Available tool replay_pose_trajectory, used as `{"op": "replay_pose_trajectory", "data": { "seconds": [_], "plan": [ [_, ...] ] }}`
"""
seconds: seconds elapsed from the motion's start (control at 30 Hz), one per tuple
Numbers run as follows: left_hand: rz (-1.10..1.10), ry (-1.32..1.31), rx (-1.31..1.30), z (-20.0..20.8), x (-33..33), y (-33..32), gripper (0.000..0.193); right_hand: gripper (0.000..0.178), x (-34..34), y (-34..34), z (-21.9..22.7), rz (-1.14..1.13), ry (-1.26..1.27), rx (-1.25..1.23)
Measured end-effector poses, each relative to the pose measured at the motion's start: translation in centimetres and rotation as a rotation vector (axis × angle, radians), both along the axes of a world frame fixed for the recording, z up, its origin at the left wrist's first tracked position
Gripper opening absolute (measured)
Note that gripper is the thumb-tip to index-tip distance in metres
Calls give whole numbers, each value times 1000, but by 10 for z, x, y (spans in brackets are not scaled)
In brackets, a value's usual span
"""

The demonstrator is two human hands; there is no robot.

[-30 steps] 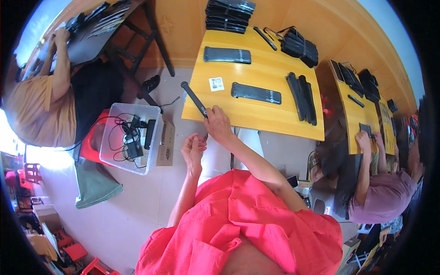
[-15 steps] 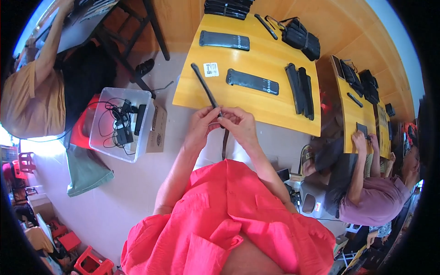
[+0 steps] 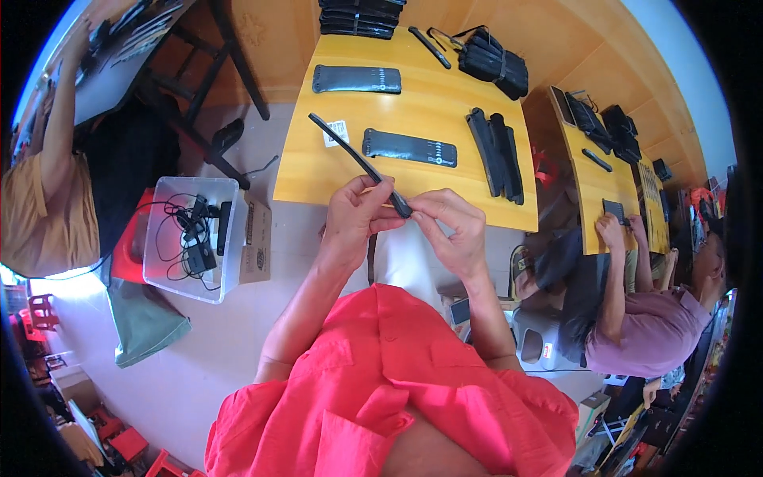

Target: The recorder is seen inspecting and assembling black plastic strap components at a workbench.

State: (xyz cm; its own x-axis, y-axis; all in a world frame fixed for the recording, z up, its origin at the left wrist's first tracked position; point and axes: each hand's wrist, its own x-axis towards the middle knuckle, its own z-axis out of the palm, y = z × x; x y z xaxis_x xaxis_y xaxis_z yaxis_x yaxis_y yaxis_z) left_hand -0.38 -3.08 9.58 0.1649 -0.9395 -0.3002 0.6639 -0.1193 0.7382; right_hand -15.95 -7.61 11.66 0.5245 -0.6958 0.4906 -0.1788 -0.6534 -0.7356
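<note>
A long, thin black strip [image 3: 347,149], seen nearly edge-on, slants up and away over the near table edge. My left hand [image 3: 355,219] is closed round its near part, thumb on top. At the strip's near end, the fingertips of my right hand [image 3: 455,230] pinch together; the strip's end lies against them. On the table beyond lie two flat black pieces with white print, a nearer one [image 3: 410,148] and a farther one [image 3: 357,79]. A small white card [image 3: 335,133] is partly covered by the strip.
Narrow black pieces [image 3: 496,155] lie on the yellow table [image 3: 318,179]. Bundled black pieces [image 3: 493,63] and a stack [image 3: 362,17] stand at the back. A clear bin [image 3: 159,238] of cables is at left. Co-workers sit at both sides, one with a hand [image 3: 610,234] on another table.
My right hand has shifted right to the strip's near end, which now shows between my hands. My left hand grips further along it. The whole view has swung slightly.
</note>
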Motion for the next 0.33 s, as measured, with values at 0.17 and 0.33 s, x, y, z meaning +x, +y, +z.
{"op": "replay_pose_trajectory", "data": {
  "seconds": [0.17,0.33],
  "plan": [
    [-12,-37,-53,5,-6,0,29,18,-3,-4,5,-10,66,-143],
    [-38,-108,-57,7,-4,-3,32,19,-3,-7,11,1,124,-316]
  ]
}}
